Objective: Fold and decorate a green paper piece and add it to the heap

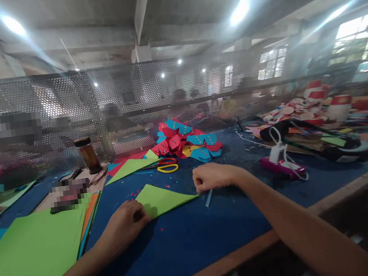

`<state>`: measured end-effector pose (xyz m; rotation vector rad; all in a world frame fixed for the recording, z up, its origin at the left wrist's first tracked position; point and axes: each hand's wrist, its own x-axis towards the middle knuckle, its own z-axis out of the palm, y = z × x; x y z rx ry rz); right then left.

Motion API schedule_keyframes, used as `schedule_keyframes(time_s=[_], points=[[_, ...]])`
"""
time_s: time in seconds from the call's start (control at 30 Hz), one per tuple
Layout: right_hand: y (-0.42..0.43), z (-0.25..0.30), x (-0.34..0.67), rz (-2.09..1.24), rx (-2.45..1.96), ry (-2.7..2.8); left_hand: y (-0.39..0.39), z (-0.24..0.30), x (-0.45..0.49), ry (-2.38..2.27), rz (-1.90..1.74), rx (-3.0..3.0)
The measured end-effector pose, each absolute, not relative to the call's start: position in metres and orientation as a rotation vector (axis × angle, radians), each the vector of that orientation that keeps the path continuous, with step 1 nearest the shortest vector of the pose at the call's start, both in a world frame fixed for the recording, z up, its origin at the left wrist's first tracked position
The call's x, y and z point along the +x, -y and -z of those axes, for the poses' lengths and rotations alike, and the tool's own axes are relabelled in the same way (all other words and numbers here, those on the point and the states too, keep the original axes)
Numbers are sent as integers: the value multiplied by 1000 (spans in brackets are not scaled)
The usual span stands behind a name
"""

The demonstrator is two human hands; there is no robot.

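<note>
A folded green paper triangle [160, 199] lies on the blue table top [196, 231] in front of me. My left hand [126, 225] is closed, its fingers pressing on the triangle's near left corner. My right hand [209, 177] is a closed fist resting just past the triangle's right tip; I cannot make out anything in it. A small pale stick [208, 197] lies on the table just below that hand.
A stack of green and coloured sheets [32, 253] lies at left. Behind are another green triangle [130, 167], yellow-handled scissors [167, 165], a pile of red and blue folded pieces [184, 140], a brown jar [87, 155], and a perforated metal screen [131, 99]. A glue gun on its stand [281, 152] and clutter sit right.
</note>
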<state>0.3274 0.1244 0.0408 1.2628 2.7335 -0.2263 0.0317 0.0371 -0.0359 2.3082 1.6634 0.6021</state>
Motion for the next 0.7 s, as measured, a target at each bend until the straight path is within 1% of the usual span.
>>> schedule_keyframes(time_s=[0.1,0.2,0.27,0.47,0.7], points=[[-118,-49,324,298,1302,-2937,-36,34,33,-1657,-607,2329],[-105,-47,304,403,1227,-3139,-36,33,34,-1669,-603,2337],[-96,-37,284,426,1083,-3178,-36,34,34,-1694,-603,2333],[-92,3,239,265,910,-3217,-37,35,32,-1680,-623,2341],[-99,17,234,393,789,-3315,-36,31,29,-1662,-605,2327]])
